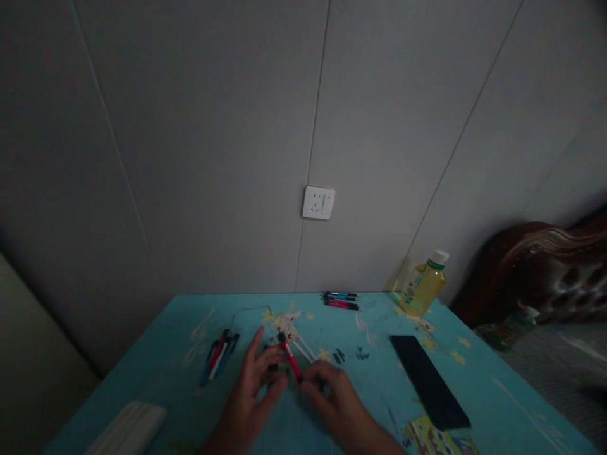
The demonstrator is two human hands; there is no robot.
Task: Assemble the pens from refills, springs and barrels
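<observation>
A red pen (291, 359) with a black end slants upward over the middle of the table. My right hand (334, 395) pinches its lower end between thumb and fingers. Beside the pen's black end, my left hand (258, 385) has its fingers apart and curved. Dark shapes show near its fingertips, too blurred to name. Left of my left hand lies a loose group of pens (220, 357) in red, white, blue and black. To the right of the pen are small dark pieces (339, 356) and another little cluster of dark pieces (362, 353).
Several red and blue pens (340, 301) lie by the wall. A bottle of yellow liquid (423, 284) stands at the back right. A long black flat item (429, 379) lies at right, a white object (128, 430) at front left. A socket (318, 203) is on the wall.
</observation>
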